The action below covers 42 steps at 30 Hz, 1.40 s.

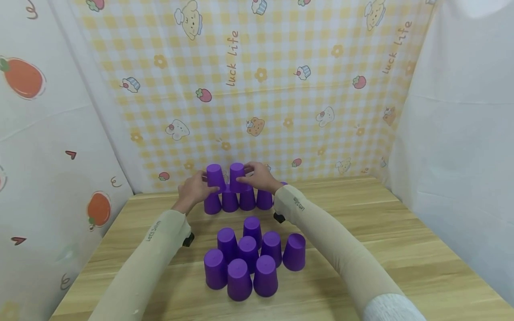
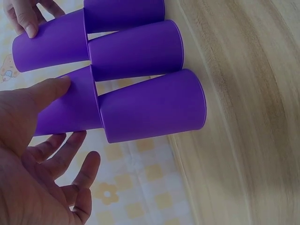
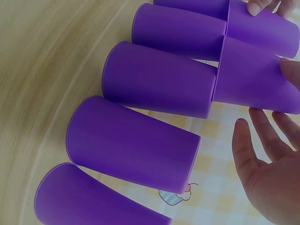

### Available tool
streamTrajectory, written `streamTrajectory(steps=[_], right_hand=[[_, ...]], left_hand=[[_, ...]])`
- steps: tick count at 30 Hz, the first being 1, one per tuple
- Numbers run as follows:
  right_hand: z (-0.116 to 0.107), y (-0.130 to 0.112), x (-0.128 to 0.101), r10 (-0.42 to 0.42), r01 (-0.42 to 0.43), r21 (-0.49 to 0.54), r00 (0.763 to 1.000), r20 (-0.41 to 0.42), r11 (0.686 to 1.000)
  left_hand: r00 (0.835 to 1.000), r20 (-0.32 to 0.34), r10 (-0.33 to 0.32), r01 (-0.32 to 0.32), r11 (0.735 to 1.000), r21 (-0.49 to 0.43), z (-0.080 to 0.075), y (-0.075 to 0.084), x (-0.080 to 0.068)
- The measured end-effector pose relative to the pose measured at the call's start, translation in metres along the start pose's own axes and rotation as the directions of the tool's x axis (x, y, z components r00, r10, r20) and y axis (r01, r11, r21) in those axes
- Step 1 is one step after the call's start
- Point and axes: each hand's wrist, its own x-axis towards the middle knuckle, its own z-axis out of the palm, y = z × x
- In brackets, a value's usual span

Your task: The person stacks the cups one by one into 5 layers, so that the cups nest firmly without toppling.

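Several purple plastic cups stand upside down in a row at the back of the table, among them a left-end cup. Two more upside-down cups sit side by side on top of this row. My left hand holds the upper left cup between thumb and fingers. With thumb and fingers, my right hand grips the upper right cup. Both upper cups meet the bases of the row below, as the left wrist view shows with a lower cup. My right forearm partly hides the row's right end.
Nearer on the wooden table stands a loose cluster of several upside-down purple cups, including a front cup and a right-hand cup. A yellow checked cloth hangs behind, with a white cloth at the right side.
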Motion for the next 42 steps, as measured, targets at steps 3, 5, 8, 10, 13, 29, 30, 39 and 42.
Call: streamTrajectory(steps=[3, 5, 8, 10, 13, 29, 30, 39, 42], right_hand=[[-0.001, -0.001, -0.001, 0.004, -0.004, 0.007, 1.0, 0.003, 1.0], [-0.001, -0.002, -0.001, 0.005, -0.005, 0.013, 1.0, 0.006, 1.0], [-0.003, -0.002, -0.003, 0.007, -0.007, 0.023, 1.0, 0.011, 1.0], [-0.004, -0.003, -0.004, 0.006, -0.006, 0.027, 1.0, 0.014, 1.0], [-0.006, -0.003, -0.006, 0.001, -0.002, 0.03, 1.0, 0.017, 1.0], [-0.014, 0.001, -0.028, -0.037, 0.038, -0.019, 0.998, 0.046, 0.999], [-0.014, 0.002, -0.03, -0.038, 0.039, -0.012, 0.998, 0.054, 0.999], [-0.014, 0.006, -0.047, -0.082, 0.08, 0.018, 0.993, 0.088, 0.997], [-0.012, 0.006, -0.05, -0.119, 0.116, 0.031, 0.987, 0.107, 0.993]], left_hand=[[1.0, -0.005, 0.003, -0.003, 1.0, -0.012, 0.001, -0.002, -0.001], [1.0, -0.01, 0.0, 0.0, 1.0, -0.029, 0.002, -0.003, -0.002], [1.0, -0.016, -0.005, 0.004, 0.999, -0.051, 0.004, -0.007, -0.003], [1.0, -0.016, -0.011, 0.01, 0.998, -0.062, 0.004, -0.009, -0.005], [1.0, -0.023, -0.006, 0.004, 0.997, -0.071, 0.005, -0.013, -0.007], [0.994, -0.104, 0.034, -0.046, 0.993, -0.11, 0.009, -0.023, -0.022], [0.993, -0.11, 0.029, -0.042, 0.992, -0.121, 0.01, -0.024, -0.023], [0.991, -0.127, 0.048, -0.062, 0.992, -0.108, 0.015, -0.023, -0.038], [0.992, -0.116, 0.045, -0.06, 0.989, -0.134, 0.015, -0.023, -0.042]])
